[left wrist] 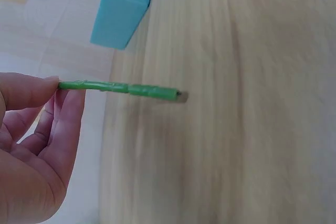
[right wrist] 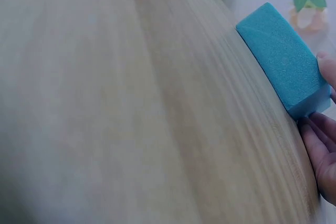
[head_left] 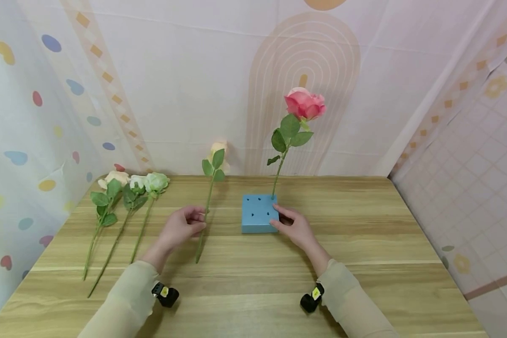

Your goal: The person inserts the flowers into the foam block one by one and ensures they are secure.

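A peach rose [head_left: 218, 156] stands nearly upright, its green stem [head_left: 209, 199] pinched between thumb and fingers of the left hand [head_left: 181, 228]. In the left wrist view the stem's lower end [left wrist: 152, 92] sticks out past the left hand [left wrist: 37, 140]. Right of it, a blue foam block [head_left: 257, 213] with several small holes lies on the table. A pink rose [head_left: 305, 104] rises from the block's back right corner. The right hand [head_left: 295, 227] holds the block's right side, thumb and fingers against it; the right wrist view shows this hand [right wrist: 323, 140] at the block's end [right wrist: 283, 59].
On the left of the wooden table [head_left: 236, 300] lie several more flowers: a peach one [head_left: 115, 178], a white one [head_left: 138, 181] and a pale green one [head_left: 155, 183], stems toward the front. A patterned curtain [head_left: 186, 84] hangs behind the table and at both sides.
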Motion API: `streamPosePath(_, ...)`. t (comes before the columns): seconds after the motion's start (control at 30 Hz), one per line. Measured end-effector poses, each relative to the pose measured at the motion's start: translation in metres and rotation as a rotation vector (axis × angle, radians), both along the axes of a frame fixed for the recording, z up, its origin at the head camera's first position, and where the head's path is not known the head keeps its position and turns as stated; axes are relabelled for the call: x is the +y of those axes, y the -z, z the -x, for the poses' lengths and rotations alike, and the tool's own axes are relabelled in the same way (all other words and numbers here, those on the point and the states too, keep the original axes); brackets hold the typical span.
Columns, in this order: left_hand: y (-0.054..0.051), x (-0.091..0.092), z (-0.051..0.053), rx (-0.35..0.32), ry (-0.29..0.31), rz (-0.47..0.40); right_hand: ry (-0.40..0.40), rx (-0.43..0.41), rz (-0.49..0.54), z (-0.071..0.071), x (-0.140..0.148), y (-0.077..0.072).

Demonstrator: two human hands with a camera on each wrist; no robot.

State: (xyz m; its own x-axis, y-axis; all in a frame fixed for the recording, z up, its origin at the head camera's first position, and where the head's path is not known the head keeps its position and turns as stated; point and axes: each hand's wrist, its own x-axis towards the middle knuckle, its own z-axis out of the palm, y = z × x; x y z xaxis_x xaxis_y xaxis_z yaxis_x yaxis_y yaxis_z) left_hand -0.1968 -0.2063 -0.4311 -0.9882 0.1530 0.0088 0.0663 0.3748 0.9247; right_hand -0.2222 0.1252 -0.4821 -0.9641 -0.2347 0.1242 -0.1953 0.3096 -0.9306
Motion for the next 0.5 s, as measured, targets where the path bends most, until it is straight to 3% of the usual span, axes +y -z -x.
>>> streamPosePath(0.5,-0.024,0.028,0.014,-0.001,-0.051,-0.101,0.027,-0.020,-0.028,0.002,0.000,0.000)
